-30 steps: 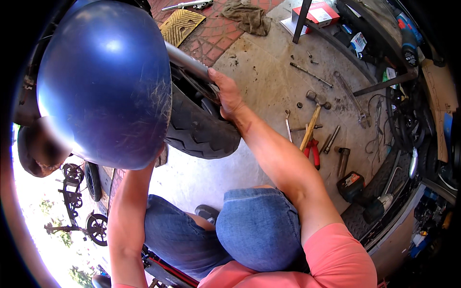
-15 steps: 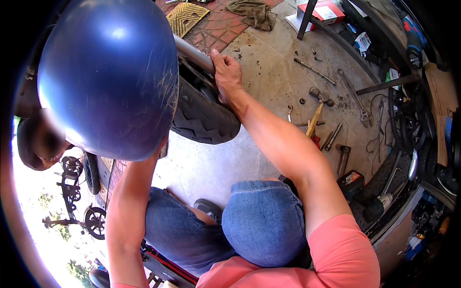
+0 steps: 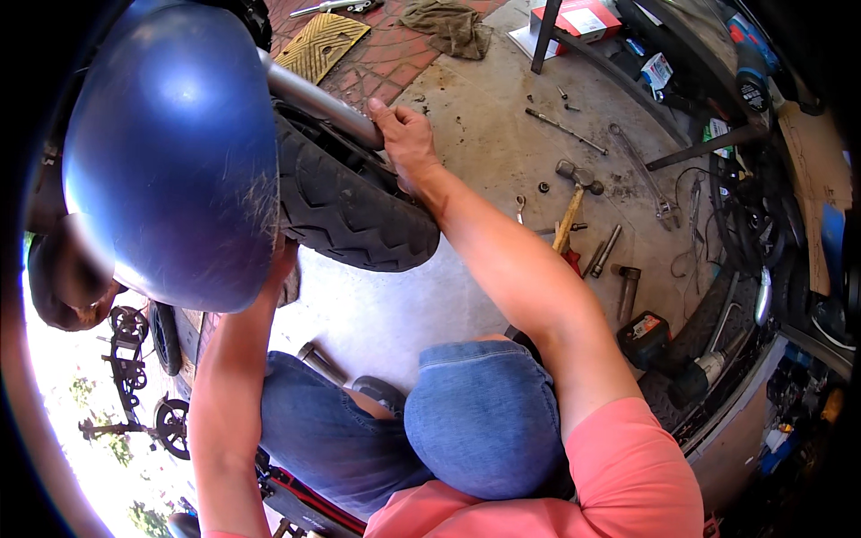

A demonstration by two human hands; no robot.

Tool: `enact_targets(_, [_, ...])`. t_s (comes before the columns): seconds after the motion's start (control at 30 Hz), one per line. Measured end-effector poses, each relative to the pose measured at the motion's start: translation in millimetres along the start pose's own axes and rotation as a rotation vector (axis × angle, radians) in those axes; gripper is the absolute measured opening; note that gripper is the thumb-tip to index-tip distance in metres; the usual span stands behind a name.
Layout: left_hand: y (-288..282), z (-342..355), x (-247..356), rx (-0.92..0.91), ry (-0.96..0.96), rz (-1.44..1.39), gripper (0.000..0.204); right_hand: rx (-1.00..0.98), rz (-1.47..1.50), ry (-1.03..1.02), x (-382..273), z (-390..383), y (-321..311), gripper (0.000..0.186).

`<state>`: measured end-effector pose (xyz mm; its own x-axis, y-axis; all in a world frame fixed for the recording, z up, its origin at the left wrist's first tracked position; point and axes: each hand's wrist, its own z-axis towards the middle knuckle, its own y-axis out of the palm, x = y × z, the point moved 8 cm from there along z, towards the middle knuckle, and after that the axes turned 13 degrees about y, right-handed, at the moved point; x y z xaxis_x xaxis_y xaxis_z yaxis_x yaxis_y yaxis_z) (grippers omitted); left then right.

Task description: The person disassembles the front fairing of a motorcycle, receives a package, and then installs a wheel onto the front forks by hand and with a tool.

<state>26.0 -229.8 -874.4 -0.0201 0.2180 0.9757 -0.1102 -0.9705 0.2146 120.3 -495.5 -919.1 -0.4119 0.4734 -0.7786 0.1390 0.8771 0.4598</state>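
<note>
My right hand (image 3: 408, 142) is closed round the lower end of a silver fork tube (image 3: 327, 108), its thumb lying along the tube and its other fingers mostly hidden. Just below it, a black treaded tyre (image 3: 359, 211) sticks out toward me. A big glossy blue rounded shell (image 3: 175, 152), scratched along its right side, covers the upper left and hides part of the wheel. My left hand (image 3: 285, 258) reaches up beneath the shell's lower edge, beside the tyre. Its fingers are hidden, so what it touches cannot be seen.
On the floor to the right lie a hammer (image 3: 570, 215), a long wrench (image 3: 641, 170), a metal rod (image 3: 565, 131), and sockets. Further right are a battery pack (image 3: 644, 337), a power tool (image 3: 708, 377) and a metal-legged stand (image 3: 543, 40). A metal piece (image 3: 321, 360) lies by my shoe.
The blue shell has shifted left in view, uncovering more of the tyre and the fork tube. My right hand stays on the tube. A metal piece beside my shoe has come into sight.
</note>
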Motion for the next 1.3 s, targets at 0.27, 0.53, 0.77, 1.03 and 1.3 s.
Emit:
enact_targets(0.27, [3.0,4.1,-2.4,-0.006,0.016,0.036,0.079,0.122,-0.093,-0.093,-13.5,21.2,-78.2,0.031])
enact_targets(0.53, [-2.7,-0.5,2.0,0.017,0.027,0.057,0.078,1.073,-1.243,-0.116,-100.0,-38.1,-362.0,0.034])
enact_targets(0.77, [0.8,-5.6,5.1,0.016,0.009,0.067,0.077,0.874,-1.431,-0.064,-94.3,-39.5,-418.8,0.037])
enact_targets(1.03, [-0.3,-13.3,8.6,0.026,0.002,0.087,0.076,0.638,-0.786,-0.376,-99.6,-32.2,-395.3,0.030])
enact_targets(1.3, [-3.4,-15.3,16.9,0.013,0.025,0.118,0.074,0.446,-0.719,-0.481,-144.6,-71.3,-245.7,0.020])
